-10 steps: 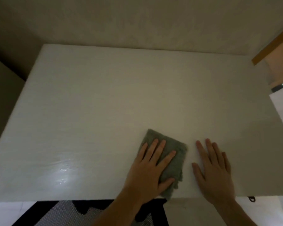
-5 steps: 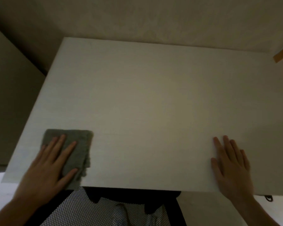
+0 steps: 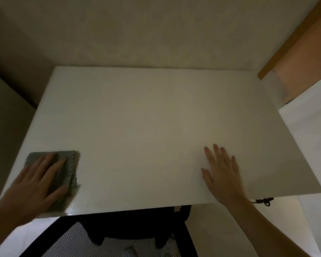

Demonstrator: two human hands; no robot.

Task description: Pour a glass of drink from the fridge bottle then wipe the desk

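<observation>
White desk [image 3: 156, 127]: rectangular top, set against a pale wall [image 3: 156, 30], dimly lit, bare across its middle. Grey cloth [image 3: 70, 164]: folded, flat on the desk at the near left corner, layered edges facing right, near end at or just over the front edge. Left hand [image 3: 37, 184]: laid palm down on the cloth, fingers [image 3: 44, 164] stretched forward and slightly spread, pressing rather than clutching; thumb along the cloth's near right side. Right hand [image 3: 222, 173]: flat on the bare desk near the front right, well apart from the cloth, fingers extended and loosely fanned, nothing grasped. Faint wet sheen [image 3: 85, 203]: seen on the desk just right of the cloth near the front edge, possibly moisture, though hard to confirm in the low light. Black chair [image 3: 119, 238]: tucked under the front edge between the two forearms, mesh panel visible below. Small dark cord [image 3: 263, 201]: hung at the desk's front edge beside the right wrist. Wooden trim [image 3: 293, 38]: slanted across the upper right. White panel [image 3: 308, 127]: beside the desk's right edge. No glass or bottle in view.
</observation>
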